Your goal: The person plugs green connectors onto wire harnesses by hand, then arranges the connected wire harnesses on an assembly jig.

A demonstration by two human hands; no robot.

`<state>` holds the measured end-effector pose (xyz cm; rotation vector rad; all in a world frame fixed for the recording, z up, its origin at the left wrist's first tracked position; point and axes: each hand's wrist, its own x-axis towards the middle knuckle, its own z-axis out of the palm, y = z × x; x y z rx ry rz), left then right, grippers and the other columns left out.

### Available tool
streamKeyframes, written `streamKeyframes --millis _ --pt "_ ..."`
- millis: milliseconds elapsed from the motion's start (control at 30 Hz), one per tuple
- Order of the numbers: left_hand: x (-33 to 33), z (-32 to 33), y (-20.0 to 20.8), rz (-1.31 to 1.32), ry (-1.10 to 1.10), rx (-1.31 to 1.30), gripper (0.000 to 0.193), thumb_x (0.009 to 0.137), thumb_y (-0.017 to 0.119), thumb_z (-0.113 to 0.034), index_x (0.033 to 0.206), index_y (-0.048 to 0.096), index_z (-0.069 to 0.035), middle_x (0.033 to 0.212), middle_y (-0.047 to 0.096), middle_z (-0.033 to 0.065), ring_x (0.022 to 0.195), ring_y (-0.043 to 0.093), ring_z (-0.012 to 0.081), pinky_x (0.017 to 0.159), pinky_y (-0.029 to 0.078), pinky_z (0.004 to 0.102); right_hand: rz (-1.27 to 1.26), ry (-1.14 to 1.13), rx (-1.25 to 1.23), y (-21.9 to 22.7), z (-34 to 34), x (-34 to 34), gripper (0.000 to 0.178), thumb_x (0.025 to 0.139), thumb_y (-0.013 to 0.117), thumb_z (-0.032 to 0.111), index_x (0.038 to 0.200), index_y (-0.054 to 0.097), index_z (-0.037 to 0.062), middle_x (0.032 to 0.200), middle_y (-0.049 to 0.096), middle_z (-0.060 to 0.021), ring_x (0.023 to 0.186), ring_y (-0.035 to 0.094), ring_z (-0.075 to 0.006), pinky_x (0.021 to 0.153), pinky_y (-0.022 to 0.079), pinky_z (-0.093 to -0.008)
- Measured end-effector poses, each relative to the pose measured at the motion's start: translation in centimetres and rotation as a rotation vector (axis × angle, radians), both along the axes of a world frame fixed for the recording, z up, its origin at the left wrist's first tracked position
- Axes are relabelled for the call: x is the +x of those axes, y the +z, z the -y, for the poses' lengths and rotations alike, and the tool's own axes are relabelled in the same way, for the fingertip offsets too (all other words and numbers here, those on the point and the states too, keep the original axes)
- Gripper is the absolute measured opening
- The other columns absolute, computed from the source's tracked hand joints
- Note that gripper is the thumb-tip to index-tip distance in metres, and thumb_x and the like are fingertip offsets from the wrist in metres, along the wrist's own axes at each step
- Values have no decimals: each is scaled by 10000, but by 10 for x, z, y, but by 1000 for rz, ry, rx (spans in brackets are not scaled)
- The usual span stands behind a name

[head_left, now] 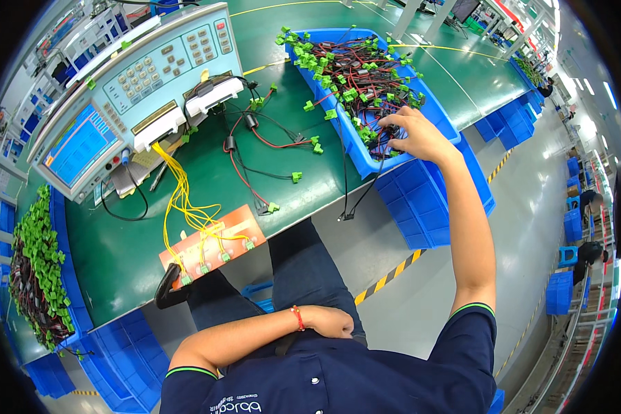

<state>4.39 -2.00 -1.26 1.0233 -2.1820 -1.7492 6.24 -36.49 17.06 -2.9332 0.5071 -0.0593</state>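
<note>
My right hand (421, 134) reaches into the near right part of a blue bin (438, 114), its thumb and fingers bent round a dark wire harness (392, 131). The bin holds a heap of red and black wire harnesses (359, 76) with green connectors; a few hang over its edge. My left hand (330, 322) rests closed at my lap, with nothing showing from it; its palm side is hidden. On the green table left of the bin lie several loose harnesses (250, 121) with black cylinders along their wires.
A bench tester (152, 76) with a lit screen stands at the left. Its yellow wires (176, 183) run to an orange fixture board (214, 241) at the table's front edge. Another bin of harnesses (41, 269) is at far left. Blue crates (414, 207) stand below the table edge.
</note>
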Motion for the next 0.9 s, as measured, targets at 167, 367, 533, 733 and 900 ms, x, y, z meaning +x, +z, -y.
streamKeyframes --millis 167,367,533,733,900 --pt "-18 6 8 -477 368 581 396 1016 498 -400 887 616 -45 789 513 -72 774 439 46 746 425 244 56 83 -53 -5 11 17 114 792 704 199 881 721 129 910 626 -68 981 583 -276 869 470 -397" --pt "-23 14 15 -739 575 673 369 1013 513 -392 1012 631 -42 950 536 -79 920 462 36 852 411 234 426 -1 239 3 35 10 154 872 648 117 988 680 20 927 683 -92 880 650 -210 801 501 -317" --pt "10 18 -30 202 562 -174 351 995 509 -336 907 585 -4 875 649 170 814 643 310 712 500 414 372 -70 238 13 28 10 155 876 660 101 999 696 14 916 678 -93 853 640 -170 796 500 -295" --pt "17 1 -26 200 665 -311 317 967 540 -320 873 571 -18 877 635 169 862 624 371 723 497 460 214 2 272 10 6 32 178 841 600 3 998 683 0 955 681 -87 934 651 -177 866 503 -306" --pt "44 -18 -6 75 690 -166 285 956 570 -327 977 611 -45 900 629 122 869 620 293 769 494 395 391 54 524 4 33 62 197 816 571 -3 990 664 -3 921 697 -80 888 648 -158 829 504 -288"
